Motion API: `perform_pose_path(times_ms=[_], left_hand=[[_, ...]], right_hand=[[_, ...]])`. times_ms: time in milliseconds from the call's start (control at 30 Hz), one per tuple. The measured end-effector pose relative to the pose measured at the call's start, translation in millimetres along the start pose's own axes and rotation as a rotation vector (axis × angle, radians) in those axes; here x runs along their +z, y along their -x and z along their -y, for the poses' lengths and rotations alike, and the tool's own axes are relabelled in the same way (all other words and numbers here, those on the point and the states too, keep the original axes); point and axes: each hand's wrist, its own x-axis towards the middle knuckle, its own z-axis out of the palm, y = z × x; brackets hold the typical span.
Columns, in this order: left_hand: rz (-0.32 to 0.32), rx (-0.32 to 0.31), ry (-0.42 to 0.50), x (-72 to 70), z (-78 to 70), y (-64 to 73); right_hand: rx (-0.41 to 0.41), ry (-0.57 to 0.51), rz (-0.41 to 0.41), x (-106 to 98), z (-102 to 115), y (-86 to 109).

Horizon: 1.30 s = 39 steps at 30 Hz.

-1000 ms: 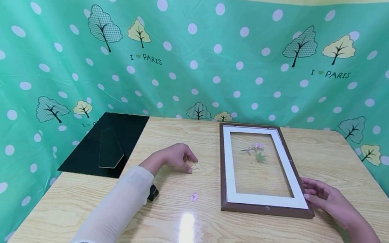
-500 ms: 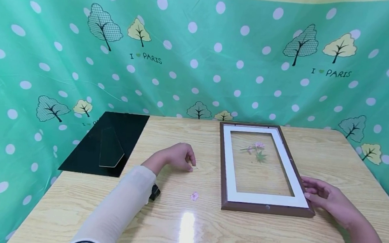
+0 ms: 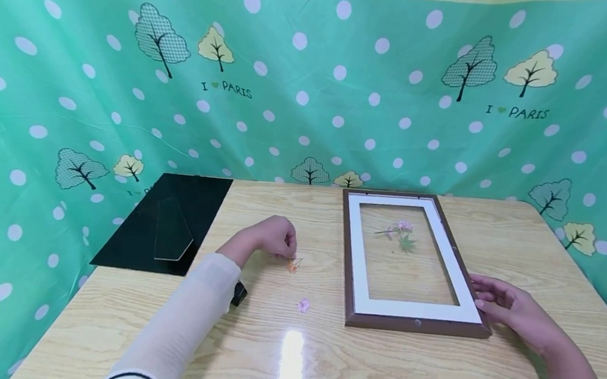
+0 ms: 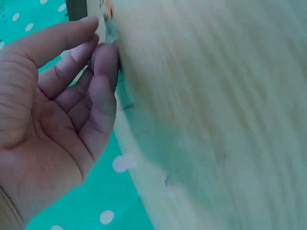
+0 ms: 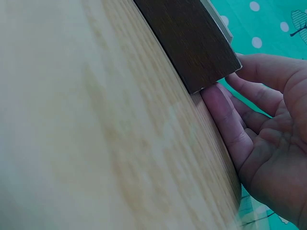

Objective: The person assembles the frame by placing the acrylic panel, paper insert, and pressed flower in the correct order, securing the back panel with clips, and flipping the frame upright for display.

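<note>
In the head view my left hand (image 3: 275,236) is low over the middle of the table, fingertips beside a small orange dried flower (image 3: 294,265) with a thin stem. In the left wrist view its fingers are loosely bent, with a gap to the thumb; the orange flower (image 4: 109,9) shows just beyond the fingertips. My right hand (image 3: 511,307) touches the right side of a brown picture frame (image 3: 416,327) with a white mat (image 3: 415,311). In the right wrist view the thumb and fingertips rest against the end of the dark brown frame (image 5: 192,43).
A pink blossom (image 3: 303,305) lies nearer on the wooden table (image 3: 243,354). Within the mat opening lie a pink flower sprig (image 3: 403,226) and a green leaf (image 3: 407,244). At left is a black backing board (image 3: 137,234) with its stand. A green curtain (image 3: 291,91) hangs behind.
My left hand has drawn slightly left and up, and the orange flower, mostly covered half a second ago, shows below its fingertips. The right hand and the frame stay in place.
</note>
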Motion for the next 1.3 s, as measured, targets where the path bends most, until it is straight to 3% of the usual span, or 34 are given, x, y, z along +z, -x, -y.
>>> perform_pose_path(times_ms=[233,800,1133,1300], left_hand=[[-0.003,-0.076,0.099,-0.8,14.0,4.6],[-0.023,-0.047,0.237,0.1,30.9,24.5],[-0.043,-0.005,0.184,-2.0,35.3,27.4],[-0.054,0.072,0.136,-1.4,38.2,27.4]], right_hand=[[0.008,0.005,-0.001,0.5,-0.9,-0.9],[0.007,0.029,-0.003,2.3,0.5,0.0],[0.009,0.025,-0.001,1.9,0.5,1.0],[-0.001,0.025,-0.004,1.3,0.6,0.7]])
